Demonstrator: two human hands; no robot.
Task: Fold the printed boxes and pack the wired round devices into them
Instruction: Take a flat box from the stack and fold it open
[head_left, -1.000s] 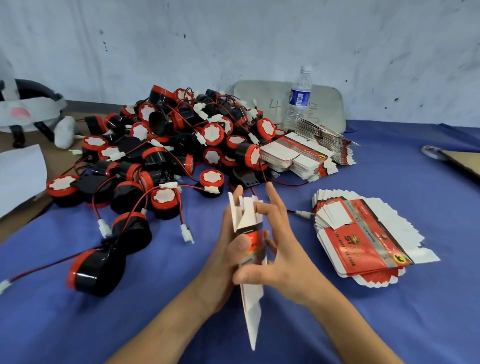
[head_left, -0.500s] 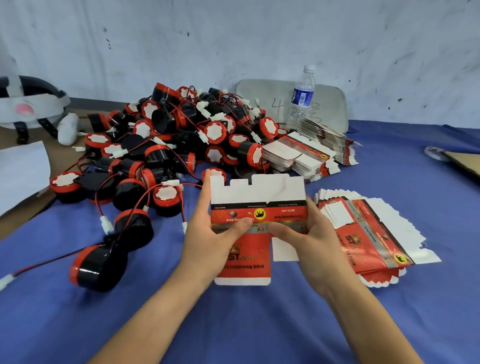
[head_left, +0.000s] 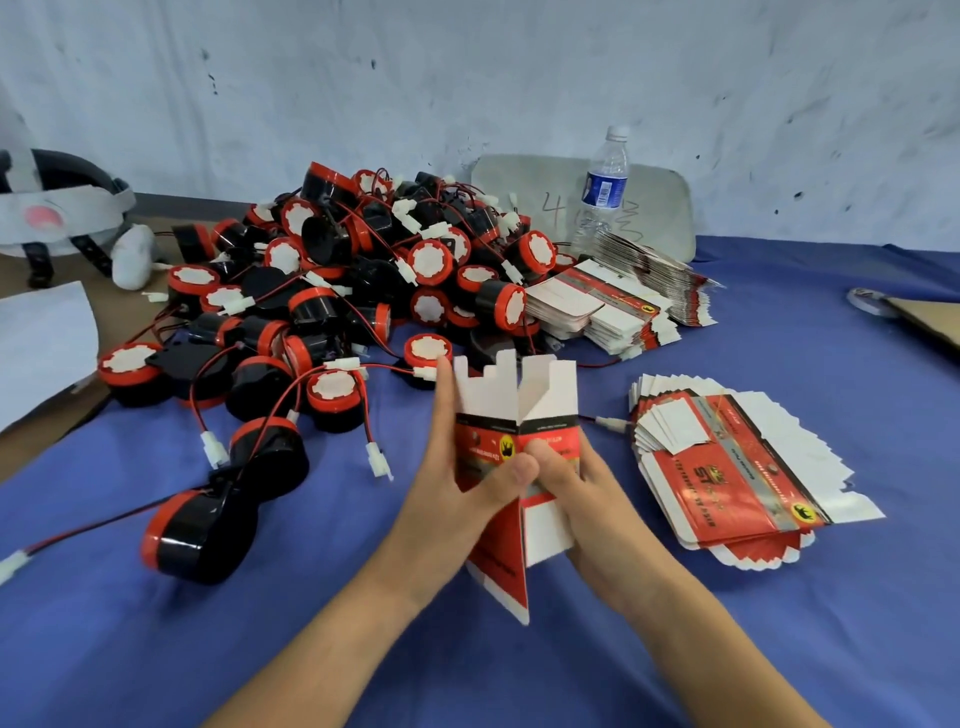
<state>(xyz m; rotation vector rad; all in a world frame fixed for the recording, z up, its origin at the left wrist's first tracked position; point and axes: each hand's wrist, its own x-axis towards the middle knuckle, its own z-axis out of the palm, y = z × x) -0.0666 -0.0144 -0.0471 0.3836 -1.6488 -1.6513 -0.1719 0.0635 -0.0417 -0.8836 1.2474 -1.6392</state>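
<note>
The box (head_left: 545, 431) is held between both hands over the near middle of the table (head_left: 779, 649). Its long axis stands roughly upright: white notched flaps point up toward the far heap, and a red pointed flap hangs down toward the person. Whether that tip touches the blue cloth is hard to tell. It is thin printed card, red and black outside, bent along a centre crease into a shallow V. The left hand (head_left: 457, 504) pinches the left panel, thumb on the print and straight fingers behind. The right hand (head_left: 597, 514) pinches the right panel with its thumb; its fingers are hidden behind the card. Beyond lies a heap of round devices (head_left: 363, 280), glossy black with red rims and tangled red wires. A fanned stack of flat boxes (head_left: 727, 467) lies just to the right.
</note>
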